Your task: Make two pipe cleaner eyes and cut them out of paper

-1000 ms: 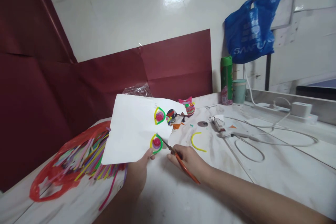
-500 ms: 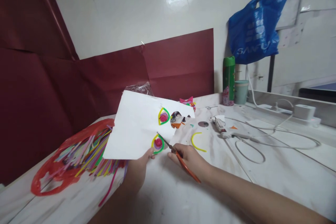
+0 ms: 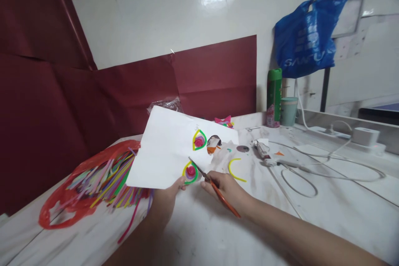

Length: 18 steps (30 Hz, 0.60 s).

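My left hand point(image 3: 170, 195) pinches the lower edge of a white sheet of paper point(image 3: 158, 145), held up above the table. Two eye-like shapes are on the sheet, each outlined in yellow and green around a pink coil: an upper one point(image 3: 199, 140) and a lower one point(image 3: 190, 172) by my left thumb. My right hand point(image 3: 222, 187) is closed round orange-handled scissors point(image 3: 222, 198). Their blades lie against the paper beside the lower eye shape. A curved notch is cut in the sheet's right side. Right of the scissors, a bent yellow strip point(image 3: 233, 170) lies on the table.
At left, a red plastic bag point(image 3: 51, 212) lies under a bundle of colourful fuzzy sticks point(image 3: 115, 183). A white glue gun point(image 3: 262, 149) and looping cables lie at right. Behind them stand a green spray can point(image 3: 274, 95) and a pale green cup point(image 3: 288, 112). A blue bag point(image 3: 307, 37) hangs above.
The sheet's right part has shifted slightly to the right, with its cut notch showing more openly. The whole view has moved a little; both hands keep their grips.
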Each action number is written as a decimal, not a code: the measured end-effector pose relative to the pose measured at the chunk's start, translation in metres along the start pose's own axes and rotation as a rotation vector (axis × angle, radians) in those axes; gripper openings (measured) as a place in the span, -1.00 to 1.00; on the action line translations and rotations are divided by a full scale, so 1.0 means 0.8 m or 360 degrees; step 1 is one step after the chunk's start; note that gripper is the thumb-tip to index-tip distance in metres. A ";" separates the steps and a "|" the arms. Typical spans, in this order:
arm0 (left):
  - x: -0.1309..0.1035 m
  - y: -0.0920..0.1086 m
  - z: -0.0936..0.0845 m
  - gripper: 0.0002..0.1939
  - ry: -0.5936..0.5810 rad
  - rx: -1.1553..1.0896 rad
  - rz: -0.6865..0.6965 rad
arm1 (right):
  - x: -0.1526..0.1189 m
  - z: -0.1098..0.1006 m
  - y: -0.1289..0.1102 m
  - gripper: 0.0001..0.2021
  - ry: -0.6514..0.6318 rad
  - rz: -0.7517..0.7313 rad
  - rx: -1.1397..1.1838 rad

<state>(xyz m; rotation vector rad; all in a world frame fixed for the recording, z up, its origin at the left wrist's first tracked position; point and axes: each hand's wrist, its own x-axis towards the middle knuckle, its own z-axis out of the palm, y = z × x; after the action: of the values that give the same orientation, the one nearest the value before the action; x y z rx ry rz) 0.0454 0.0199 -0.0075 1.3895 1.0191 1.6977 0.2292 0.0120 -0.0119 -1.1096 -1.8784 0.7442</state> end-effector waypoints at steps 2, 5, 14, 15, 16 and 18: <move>0.000 -0.001 -0.001 -0.76 0.0003 -0.0025 0.0003 | 0.000 0.001 0.001 -0.66 0.0011 0.0001 0.0006; -0.001 0.001 -0.002 -0.73 0.0040 -0.0031 0.0013 | -0.001 0.002 0.001 -0.65 0.0016 0.0000 0.0027; -0.001 0.006 0.001 -0.66 0.0097 -0.0224 -0.0235 | -0.002 0.007 0.005 -0.66 0.0029 -0.0052 0.0053; -0.002 0.007 0.003 -0.60 0.0063 -0.0254 -0.0295 | -0.002 0.008 0.004 -0.66 0.0030 -0.0056 0.0055; -0.004 0.009 0.005 -0.53 0.0024 -0.0286 -0.0342 | -0.003 0.009 0.004 -0.65 0.0031 -0.0057 0.0052; -0.007 0.010 0.009 -0.43 -0.0025 -0.0360 -0.0395 | -0.003 0.010 0.004 -0.65 0.0032 -0.0047 0.0036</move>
<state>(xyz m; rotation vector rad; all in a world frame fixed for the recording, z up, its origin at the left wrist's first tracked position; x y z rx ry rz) 0.0533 0.0126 -0.0016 1.0831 0.9176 1.5613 0.2245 0.0103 -0.0196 -1.0692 -1.8608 0.7334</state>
